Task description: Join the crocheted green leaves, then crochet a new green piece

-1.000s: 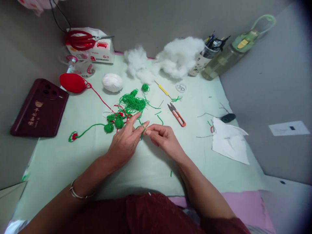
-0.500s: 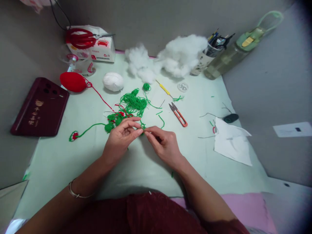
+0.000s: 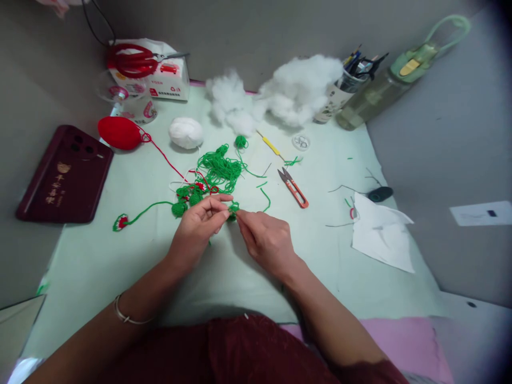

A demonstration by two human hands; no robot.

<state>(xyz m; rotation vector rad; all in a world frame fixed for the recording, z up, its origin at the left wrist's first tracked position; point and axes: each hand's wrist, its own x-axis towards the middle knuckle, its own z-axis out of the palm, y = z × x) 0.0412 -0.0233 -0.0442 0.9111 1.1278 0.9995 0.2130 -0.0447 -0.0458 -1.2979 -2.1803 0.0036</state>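
Observation:
Between my fingertips is a small piece of green yarn work (image 3: 233, 210), partly covered by the fingers. My left hand (image 3: 198, 226) pinches its left side with thumb and fingers. Curled in from the right, my right hand (image 3: 267, 239) has its thumb and index finger closed at the piece; whether a thin tool is in that grip is hidden. Just beyond lies a loose tangle of green yarn (image 3: 222, 168). Several green and red crocheted bits (image 3: 191, 196) sit by my left fingers, and a small red and green one (image 3: 120, 222) lies further left on a yarn tail.
Orange thread snips (image 3: 293, 188) and a yellow-handled crochet hook (image 3: 271, 145) lie to the right. Red yarn (image 3: 120, 133), white yarn (image 3: 186, 133) and white stuffing (image 3: 300, 90) are behind. A maroon phone (image 3: 66, 173) rests left; a bottle (image 3: 376, 96) and white cloth (image 3: 380, 234) are right.
The right hand has turned slightly, its fingers curled more tightly, and the left fingertips have shifted a little left. More of the green piece shows between them.

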